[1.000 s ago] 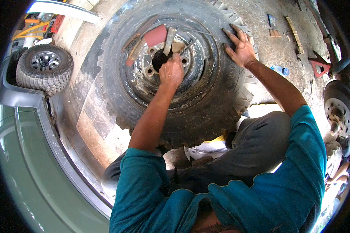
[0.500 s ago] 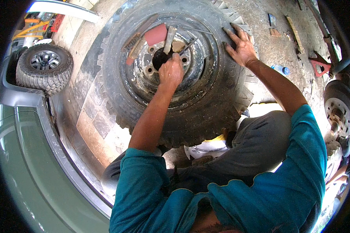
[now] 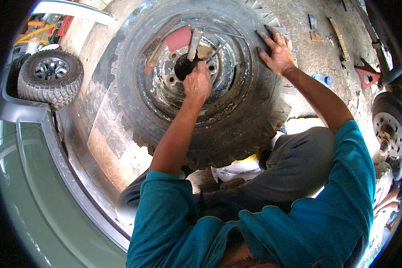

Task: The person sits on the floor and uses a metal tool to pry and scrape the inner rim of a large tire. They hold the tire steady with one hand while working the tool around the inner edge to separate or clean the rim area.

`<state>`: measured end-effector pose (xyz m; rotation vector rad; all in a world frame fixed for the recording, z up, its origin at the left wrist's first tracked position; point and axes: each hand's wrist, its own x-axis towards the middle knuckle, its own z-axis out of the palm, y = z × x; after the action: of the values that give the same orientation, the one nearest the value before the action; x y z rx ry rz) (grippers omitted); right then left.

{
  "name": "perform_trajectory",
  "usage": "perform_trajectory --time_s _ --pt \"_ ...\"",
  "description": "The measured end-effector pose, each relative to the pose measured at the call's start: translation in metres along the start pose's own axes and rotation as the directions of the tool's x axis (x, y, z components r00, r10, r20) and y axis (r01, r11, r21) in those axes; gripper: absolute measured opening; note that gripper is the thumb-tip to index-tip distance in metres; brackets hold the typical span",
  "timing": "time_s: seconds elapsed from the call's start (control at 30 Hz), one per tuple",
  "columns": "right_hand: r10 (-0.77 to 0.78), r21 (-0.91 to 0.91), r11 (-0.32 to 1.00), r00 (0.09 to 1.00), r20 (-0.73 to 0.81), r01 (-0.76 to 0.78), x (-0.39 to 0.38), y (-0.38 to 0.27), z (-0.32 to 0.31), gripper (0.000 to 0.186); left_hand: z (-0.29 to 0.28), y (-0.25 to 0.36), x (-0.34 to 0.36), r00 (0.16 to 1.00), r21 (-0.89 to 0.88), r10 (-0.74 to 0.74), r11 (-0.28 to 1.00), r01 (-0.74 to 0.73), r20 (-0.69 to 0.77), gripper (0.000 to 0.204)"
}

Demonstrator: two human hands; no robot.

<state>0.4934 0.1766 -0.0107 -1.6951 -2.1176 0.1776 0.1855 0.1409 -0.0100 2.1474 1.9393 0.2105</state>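
Note:
A large black tyre [image 3: 250, 111] lies flat before me on a worn, flaking steel rim [image 3: 219, 105]. Over the rim's centre, beside the hub hole, my left hand [image 3: 197, 83] is closed round a thin metal tool [image 3: 217, 52]; its shaft points up and right, and its grip is hidden in my fist. Fingers spread, my right hand [image 3: 279, 56] presses flat on the tyre's right sidewall. On the rim's far part lie a red sheet of sandpaper [image 3: 178, 38], a wire brush [image 3: 151, 46], a pale flat-sided piece [image 3: 194, 44] and a tan chunk [image 3: 205, 52].
A second tyre on a silver wheel [image 3: 52, 73] stands at the far left, above a green vehicle panel [image 3: 53, 192]. To the right are a blue-capped bottle [image 3: 322, 80], a wooden strip [image 3: 339, 39], a red stand [image 3: 367, 77] and a wheel hub [image 3: 386, 129].
My left hand and the thin tool have shifted very slightly over the rim. The right hand stays on the tyre.

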Motion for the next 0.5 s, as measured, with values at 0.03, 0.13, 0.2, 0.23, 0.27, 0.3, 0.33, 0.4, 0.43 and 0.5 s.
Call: perform_trajectory --time_s 0.03,0.13,0.2,0.23,0.27,0.3,0.33,0.4,0.43,0.5 --pt "0.005 -0.002 1.0 1.0 0.0 -0.005 0.0 0.0 0.0 0.061 -0.001 0.001 -0.002 0.999 -0.019 0.004 1.0 -0.005 -0.05 0.024" --pt "-0.006 -0.014 1.0 1.0 -0.01 0.005 0.0 0.001 0.002 0.06 0.0 0.001 0.0 1.0 -0.002 -0.005 1.0 0.005 0.02 0.023" --pt "-0.011 -0.013 1.0 1.0 -0.011 0.011 0.0 0.002 0.002 0.06 0.0 0.0 0.003 1.0 0.003 0.013 1.0 -0.013 0.018 0.022" --pt "-0.008 -0.007 1.0 1.0 -0.008 0.008 0.0 0.002 0.001 0.06 -0.001 -0.002 0.004 0.998 -0.009 0.036 0.999 -0.037 -0.044 0.022" --pt "-0.006 -0.001 1.0 1.0 -0.005 0.006 0.0 0.002 0.001 0.06 -0.002 -0.003 0.005 0.993 -0.019 0.059 0.998 -0.061 -0.106 0.021" --pt "-0.006 0.001 1.0 1.0 -0.007 0.006 0.0 0.001 0.001 0.061 -0.001 -0.005 0.006 0.998 0.004 0.033 0.999 -0.032 -0.049 0.021" --pt "-0.005 0.003 1.0 1.0 -0.01 0.005 0.0 0.001 0.001 0.061 0.0 -0.007 0.006 1.0 0.028 0.004 1.0 -0.005 0.006 0.02" --pt "-0.007 0.003 1.0 1.0 -0.014 0.007 0.0 0.002 0.003 0.061 0.001 -0.008 0.006 1.0 0.021 0.006 1.0 -0.006 0.0 0.02" --pt "-0.01 0.001 1.0 1.0 -0.015 0.01 0.0 0.004 0.003 0.061 0.0 -0.007 0.005 0.997 -0.01 0.035 0.999 -0.036 -0.062 0.02" --pt "-0.015 -0.006 1.0 1.0 -0.017 0.015 0.0 0.004 0.004 0.061 0.002 -0.006 0.002 0.995 -0.026 0.04 0.999 -0.042 -0.091 0.021"
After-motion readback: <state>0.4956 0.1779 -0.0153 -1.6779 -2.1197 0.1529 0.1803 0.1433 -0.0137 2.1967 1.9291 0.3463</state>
